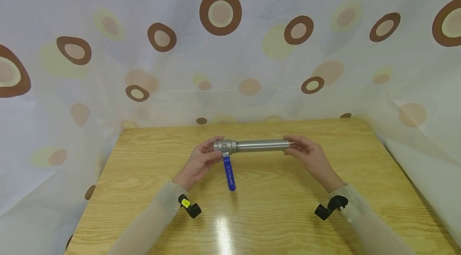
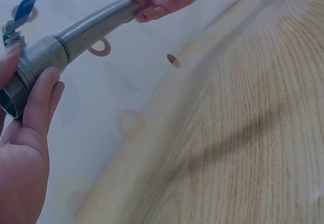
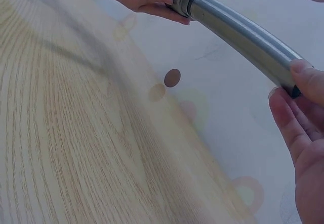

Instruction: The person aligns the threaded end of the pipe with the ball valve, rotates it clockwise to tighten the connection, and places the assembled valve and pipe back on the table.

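Observation:
A steel ball valve (image 1: 224, 146) with a blue lever handle (image 1: 229, 173) is joined to a straight metal pipe (image 1: 262, 145). My left hand (image 1: 201, 161) grips the valve body at its left end, thumb on the near side and fingers behind and beneath. At the pipe's far right end, my right hand (image 1: 309, 156) pinches the tip between thumb and fingers. The assembly is held level above the table, lever pointing toward me. In the left wrist view, threads show on the pipe (image 2: 101, 29) where it meets the valve (image 2: 38, 64); the valve's outer opening faces left.
A wood-grain table (image 1: 273, 211) lies beneath both hands. Behind it and at the sides hangs a white curtain (image 1: 248, 59) with brown and pale spots. Each wrist carries a small black camera mount (image 1: 189, 206) over a translucent sleeve (image 1: 151, 217).

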The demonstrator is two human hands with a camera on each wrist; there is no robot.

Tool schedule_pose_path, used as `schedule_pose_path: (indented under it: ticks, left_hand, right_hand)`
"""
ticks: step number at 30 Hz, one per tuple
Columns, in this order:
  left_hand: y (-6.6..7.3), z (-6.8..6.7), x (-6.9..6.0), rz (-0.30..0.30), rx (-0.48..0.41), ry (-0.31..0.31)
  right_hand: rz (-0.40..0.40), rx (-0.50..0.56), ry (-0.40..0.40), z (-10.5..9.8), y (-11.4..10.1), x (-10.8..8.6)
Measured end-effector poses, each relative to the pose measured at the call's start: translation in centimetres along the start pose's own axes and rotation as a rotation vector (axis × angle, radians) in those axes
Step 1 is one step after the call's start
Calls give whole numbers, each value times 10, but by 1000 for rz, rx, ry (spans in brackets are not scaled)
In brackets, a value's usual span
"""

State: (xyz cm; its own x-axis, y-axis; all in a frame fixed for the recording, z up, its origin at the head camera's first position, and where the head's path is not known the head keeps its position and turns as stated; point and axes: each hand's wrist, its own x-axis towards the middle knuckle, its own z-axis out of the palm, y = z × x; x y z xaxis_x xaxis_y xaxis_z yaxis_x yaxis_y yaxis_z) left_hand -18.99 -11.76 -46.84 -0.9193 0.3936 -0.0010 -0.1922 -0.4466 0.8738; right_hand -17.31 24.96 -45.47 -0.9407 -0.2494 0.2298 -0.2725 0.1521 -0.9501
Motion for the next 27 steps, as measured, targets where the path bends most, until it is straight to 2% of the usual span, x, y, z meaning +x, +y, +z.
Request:
schedule_pose_path:
  ticks: [5, 27]
  left_hand:
    - [1, 0, 0, -1, -4, -6]
    - [3, 3, -1, 0, -4, 19]
  right_hand:
    - [28, -36, 23, -1, -1, 1]
    - [21, -51, 19, -2, -2, -1]
